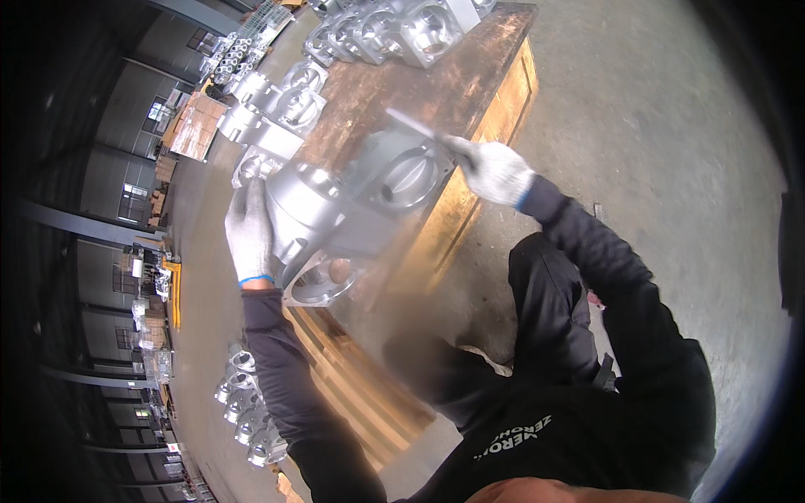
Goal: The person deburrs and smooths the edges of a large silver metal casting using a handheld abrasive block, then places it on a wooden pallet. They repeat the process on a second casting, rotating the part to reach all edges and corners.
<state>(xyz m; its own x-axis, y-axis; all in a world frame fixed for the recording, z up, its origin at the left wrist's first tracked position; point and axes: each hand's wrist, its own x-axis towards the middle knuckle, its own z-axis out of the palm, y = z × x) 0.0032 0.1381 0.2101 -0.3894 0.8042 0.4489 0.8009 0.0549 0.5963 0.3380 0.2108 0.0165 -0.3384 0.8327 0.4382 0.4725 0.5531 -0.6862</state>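
A large silvery metal casting (314, 201) with a round body, square flanges and wide round openings lies across the near end of a brown wooden-topped workbench (369, 105). My left hand (251, 226), in a whitish glove with a blue cuff, grips the casting's left side; part of its fingers is hidden. My right hand (495, 170), gloved alike, is closed around a thin, pale, rod-shaped tool (411, 123). That tool points up and left above the casting's right opening, blurred by motion. Whether it touches the metal, I cannot tell.
More silvery castings (386, 33) stand at the bench's far end, with others (277, 109) along its left side. Several castings (247, 402) sit lower left on the concrete floor (637, 109). Wooden slats (360, 394) lie below the bench's near end. A wrapped carton stack (197, 126) stands farther left.
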